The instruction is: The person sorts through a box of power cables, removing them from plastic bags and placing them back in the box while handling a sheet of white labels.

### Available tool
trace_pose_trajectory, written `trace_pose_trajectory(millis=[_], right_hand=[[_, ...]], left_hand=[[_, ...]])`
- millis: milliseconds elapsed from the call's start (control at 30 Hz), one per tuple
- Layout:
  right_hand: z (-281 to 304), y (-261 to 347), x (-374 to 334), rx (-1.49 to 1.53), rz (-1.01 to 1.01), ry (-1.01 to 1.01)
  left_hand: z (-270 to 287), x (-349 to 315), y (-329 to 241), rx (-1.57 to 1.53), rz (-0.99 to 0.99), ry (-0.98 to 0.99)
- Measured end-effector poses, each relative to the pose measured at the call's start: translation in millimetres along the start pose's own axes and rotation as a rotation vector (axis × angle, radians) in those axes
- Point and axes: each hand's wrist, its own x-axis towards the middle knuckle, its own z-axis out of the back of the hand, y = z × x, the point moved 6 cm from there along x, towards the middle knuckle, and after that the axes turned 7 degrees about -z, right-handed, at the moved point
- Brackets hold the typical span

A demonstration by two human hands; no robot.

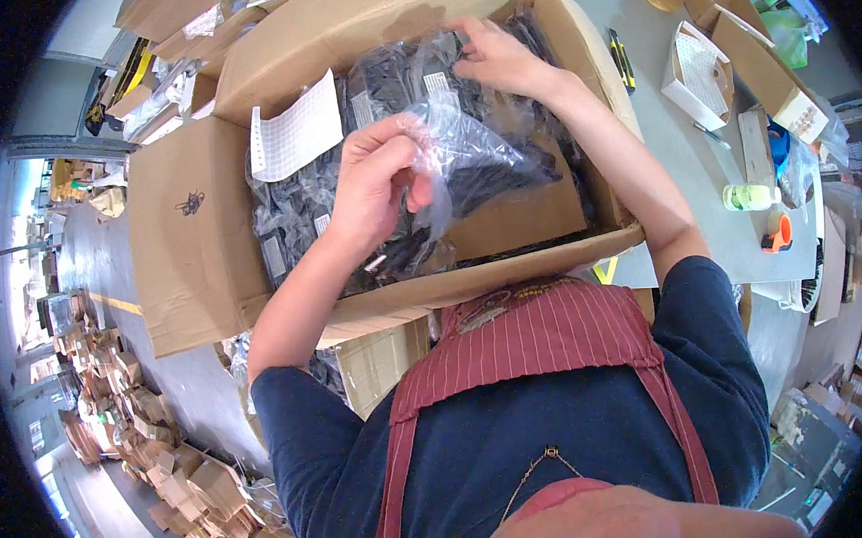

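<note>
Chin point(596, 529), cut off below; beyond, the left hand point(379, 175) pinches a clear bag point(479, 151) above the carton point(480, 281). Farther right, the right hand point(504, 59) spreads over wrapped packs point(389, 69), contact unclear.

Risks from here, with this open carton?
Clear plastic pinched in the left hand might tear or slip. The paper sheet, lying on the bagged items, could get creased or buried if they shift.
</note>
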Motion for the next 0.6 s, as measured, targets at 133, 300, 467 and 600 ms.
trace_pose_trajectory(millis=[133, 300, 467, 600], right_hand=[[-21.3, -12.1, -9.6, -0.400, -0.129, 0.312], [-20.3, -5.9, -22.8, -0.366, -0.122, 0.472], [-19.4, -4.9, -25.4, -0.367, -0.126, 0.525], [-16.2, 4.3, -29.9, -0.348, -0.117, 0.557]], left_hand=[[16.7, -1.1, -20.9, -0.064, -0.123, -0.037], [20.2, -17.8, -58.2, -0.353, -0.247, 0.112], [62.3, -83.1, -102.7, 0.090, -0.473, -0.791], [82.5, -126.5, -155.2, 0.152, -0.704, -0.606]])
